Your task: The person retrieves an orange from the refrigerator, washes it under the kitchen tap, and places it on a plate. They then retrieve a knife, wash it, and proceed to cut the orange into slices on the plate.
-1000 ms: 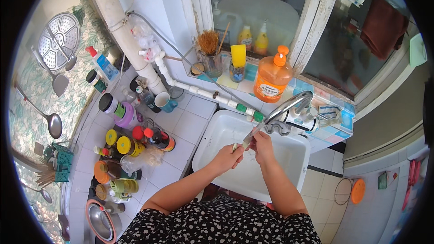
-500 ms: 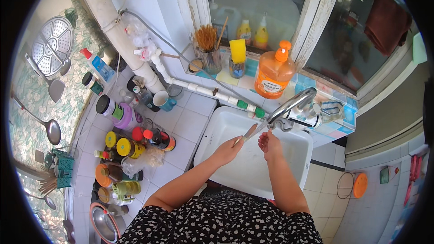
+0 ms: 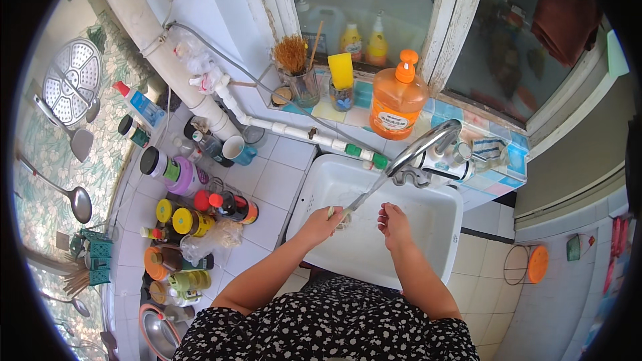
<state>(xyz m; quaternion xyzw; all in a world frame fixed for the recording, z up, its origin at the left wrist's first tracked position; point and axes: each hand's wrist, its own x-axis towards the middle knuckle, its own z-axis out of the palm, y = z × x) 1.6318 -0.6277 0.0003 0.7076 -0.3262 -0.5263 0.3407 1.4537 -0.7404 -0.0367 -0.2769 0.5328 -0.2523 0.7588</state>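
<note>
My left hand [image 3: 322,226] is closed around a slim, light-coloured handle [image 3: 330,212] whose end pokes up past the fingers; the rest of the thing is hidden by the hand and the water. A stream of water [image 3: 362,198] falls from the curved chrome faucet [image 3: 422,144] onto that hand. Off to the right, my right hand [image 3: 394,223] hangs over the white sink [image 3: 428,254], its fingers curled in, with nothing visible in them. The two hands are apart.
Behind the sink stand a large orange pump bottle [image 3: 399,103], a glass with a yellow sponge [image 3: 341,73] and a jar with a straw brush [image 3: 304,83]. Jars and bottles, among them a purple-bodied jar [image 3: 187,175], crowd the left counter. A white pipe [image 3: 287,125] runs along the wall.
My left hand has drawn back toward me and left, and the brownish flat end of its thing no longer shows. My right hand has come down from beside the faucet, fingers curling in.
</note>
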